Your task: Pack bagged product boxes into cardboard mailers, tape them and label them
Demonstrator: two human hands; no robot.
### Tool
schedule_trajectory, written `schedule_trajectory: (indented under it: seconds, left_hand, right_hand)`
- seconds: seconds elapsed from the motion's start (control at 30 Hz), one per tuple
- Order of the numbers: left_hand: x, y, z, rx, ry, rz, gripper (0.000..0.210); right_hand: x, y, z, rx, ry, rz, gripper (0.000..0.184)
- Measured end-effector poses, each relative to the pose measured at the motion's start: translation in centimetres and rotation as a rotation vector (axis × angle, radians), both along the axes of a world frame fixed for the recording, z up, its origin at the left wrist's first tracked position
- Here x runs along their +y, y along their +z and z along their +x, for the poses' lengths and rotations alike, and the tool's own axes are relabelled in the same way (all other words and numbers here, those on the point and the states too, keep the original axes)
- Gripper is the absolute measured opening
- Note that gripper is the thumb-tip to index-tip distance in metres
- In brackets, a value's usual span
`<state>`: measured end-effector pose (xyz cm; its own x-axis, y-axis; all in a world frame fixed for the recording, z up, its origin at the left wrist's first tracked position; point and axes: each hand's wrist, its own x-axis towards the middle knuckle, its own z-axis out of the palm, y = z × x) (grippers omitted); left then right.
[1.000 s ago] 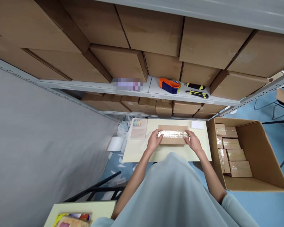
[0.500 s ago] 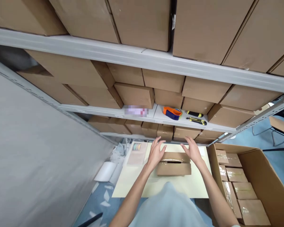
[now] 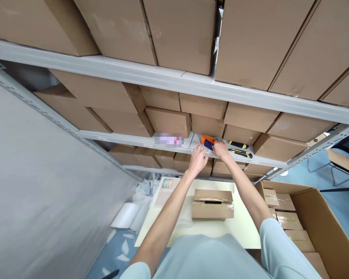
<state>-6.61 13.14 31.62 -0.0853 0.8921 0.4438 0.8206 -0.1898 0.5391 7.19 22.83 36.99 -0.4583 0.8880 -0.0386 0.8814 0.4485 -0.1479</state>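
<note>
On the middle shelf sits an orange and dark blue tape dispenser [image 3: 208, 144]. My right hand [image 3: 220, 149] has its fingers closed on the dispenser's right end. Just left and below, my left hand [image 3: 198, 157] is open with fingers apart, its fingertips close to the dispenser; whether they touch it I cannot tell. A small cardboard box [image 3: 213, 211] lies on the pale yellow table [image 3: 177, 228] below my hands, with a dark slot between its top flaps and shiny tape on it.
Two yellow and black utility knives [image 3: 241, 153] lie right of the dispenser. Cardboard boxes [image 3: 205, 104] fill the metal shelves [image 3: 139, 139]. A large open carton [image 3: 322, 221] with several taped boxes stands to the right. A white roll [image 3: 125, 215] and paper scraps lie left of the table.
Both hands have moved up from beside the small box to the shelf. My right hand has closed on the tape dispenser. The small box stays on the table.
</note>
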Motion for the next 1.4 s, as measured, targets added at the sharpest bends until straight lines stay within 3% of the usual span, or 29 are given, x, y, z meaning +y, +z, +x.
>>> schedule_trajectory:
  seconds: [0.17, 0.3, 0.4, 0.53, 0.63, 0.83, 1.1, 1.23, 1.4]
  left_hand:
    - [-1.1, -0.4, 0.2, -0.038, 0.024, 0.006, 0.029]
    - [-2.7, -0.7, 0.9, -0.127, 0.033, -0.013, 0.029]
    - [-4.6, -1.1, 1.8, -0.278, 0.06, -0.031, 0.03]
    - [-8.4, -1.6, 4.1, -0.521, 0.05, -0.003, 0.029]
    - [-11.8, -2.0, 6.3, -0.651, 0.017, -0.002, 0.025]
    - [-18.1, -3.9, 9.2, -0.84, -0.008, -0.155, 0.028]
    - [-23.8, -5.8, 10.5, -0.994, -0.125, -0.317, 0.035]
    - [-25.3, -5.1, 10.4, -0.992, -0.085, -0.283, 0.037]
    - [-25.2, -1.6, 7.8, -0.834, -0.043, -0.159, 0.043]
  right_hand:
    - [0.7, -0.8, -1.2, -0.039, -0.027, -0.048, 0.042]
    - [0.1, -1.6, -0.2, 0.023, 0.0, -0.032, 0.041]
    - [-2.0, -3.0, 1.6, 0.374, -0.009, -0.057, 0.039]
    - [-8.2, -6.1, 4.5, 1.016, 0.025, -0.245, 0.047]
    - [-14.2, -8.0, 6.4, 1.181, -0.027, -0.378, 0.052]
    - [-23.2, -8.9, 9.3, 1.165, -0.156, -0.48, 0.061]
    - [-27.1, -8.2, 11.8, 1.188, -0.248, -0.692, 0.056]
    - [-28.4, -8.3, 11.9, 1.169, -0.208, -0.608, 0.057]
    - [-29.7, -8.0, 13.2, 1.034, -0.115, -0.535, 0.05]
